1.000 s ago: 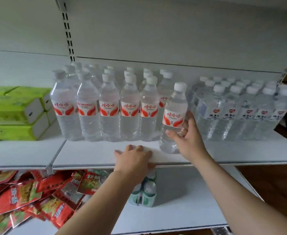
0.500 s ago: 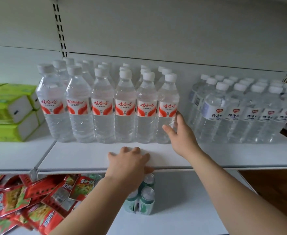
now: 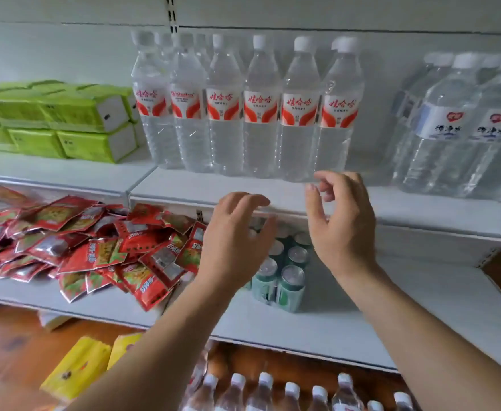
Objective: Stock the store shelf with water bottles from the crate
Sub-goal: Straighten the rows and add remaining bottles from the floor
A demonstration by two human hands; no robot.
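Both hands are hovering in front of the white shelf [image 3: 273,191], holding nothing. The left hand [image 3: 234,238] is hanging with its fingers loosely bent over the shelf's front edge — whether the fingertips are touching the edge is hard to tell, since the hand is slightly blurred. The right hand [image 3: 341,226] is sitting just beside it, fingers relaxed and half-curled, thumb apart from the rest, close below the rightmost bottle in the front row but not touching it.

The red-labelled water bottles [image 3: 261,108] are standing upright on that shelf, six across the front with more behind, shoulder to shoulder. Right of them, a gap apart, blue-labelled water bottles [image 3: 439,126] are standing in their own group. Left of the red-labelled row, green boxes [image 3: 56,120] are lying stacked two high.

On the shelf below, red snack packets [image 3: 89,241] are lying in a loose heap on the left, and a pack of green cans [image 3: 285,277] is standing under the hands. At the bottom edge, more capped bottles [image 3: 290,393] are showing — their container is out of view — with yellow packages [image 3: 77,369] on the floor to their left.
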